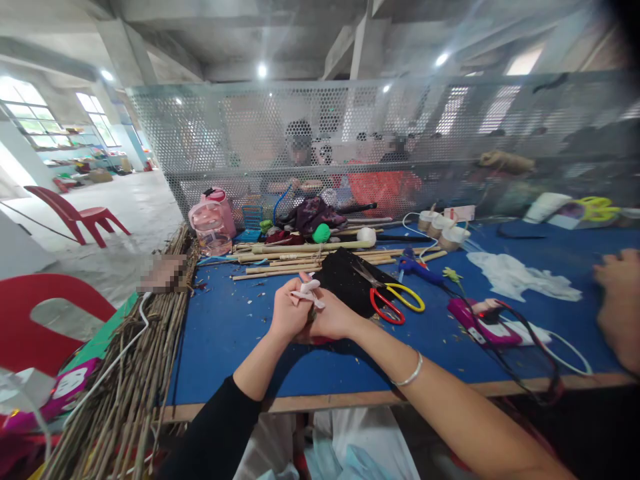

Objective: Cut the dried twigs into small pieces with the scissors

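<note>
My left hand (289,308) and my right hand (333,317) are pressed close together above the blue table, both with curled fingers. A thin white wrap (307,289), like cloth or tape, shows around the fingertips where they meet; whether it is worn or held is unclear. Something small and greenish is partly hidden between the palms. Just beyond my right hand lies a black cloth (340,273). Scissors (387,293) with one red and one yellow handle rest on it, blades slightly apart.
Wooden sticks (280,257) lie across the table behind my hands. A blue glue gun (417,268) and a purple power strip (483,327) are to the right. Bundled twigs (125,373) line the left edge. Another person's arm (620,307) reaches in at far right; a perforated screen (225,133) stands behind.
</note>
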Demonstrator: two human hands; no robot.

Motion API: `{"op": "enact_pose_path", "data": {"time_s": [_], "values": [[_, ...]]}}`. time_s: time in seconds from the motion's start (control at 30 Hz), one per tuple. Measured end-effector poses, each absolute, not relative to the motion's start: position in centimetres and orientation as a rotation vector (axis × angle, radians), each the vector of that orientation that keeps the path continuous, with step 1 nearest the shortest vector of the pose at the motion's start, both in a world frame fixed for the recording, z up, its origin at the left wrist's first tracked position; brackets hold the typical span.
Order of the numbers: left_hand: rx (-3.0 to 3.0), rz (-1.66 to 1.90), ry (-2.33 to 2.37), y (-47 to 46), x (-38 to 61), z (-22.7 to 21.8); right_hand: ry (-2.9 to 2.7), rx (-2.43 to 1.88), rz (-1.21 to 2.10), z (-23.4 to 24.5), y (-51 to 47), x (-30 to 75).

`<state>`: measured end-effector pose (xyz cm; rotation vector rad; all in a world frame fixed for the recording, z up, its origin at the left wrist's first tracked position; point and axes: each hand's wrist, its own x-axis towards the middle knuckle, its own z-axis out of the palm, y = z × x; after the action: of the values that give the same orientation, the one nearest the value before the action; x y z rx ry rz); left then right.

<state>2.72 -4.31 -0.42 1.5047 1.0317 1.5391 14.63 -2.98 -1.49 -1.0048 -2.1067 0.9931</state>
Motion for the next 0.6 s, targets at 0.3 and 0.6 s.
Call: {"op": "enact_pose_path", "data": {"time_s": [0.3, 0.6], "values": [[1.561, 1.774, 1.141, -5.0, 3.0, -0.1, -2.55, -1.062, 0.375, -2.2, -1.9, 12.8], [1.741, 1.847, 1.315, -4.6, 2.4, 0.9, -2.257, -0.981, 0.474, -1.9, -2.9, 11.8]]}}
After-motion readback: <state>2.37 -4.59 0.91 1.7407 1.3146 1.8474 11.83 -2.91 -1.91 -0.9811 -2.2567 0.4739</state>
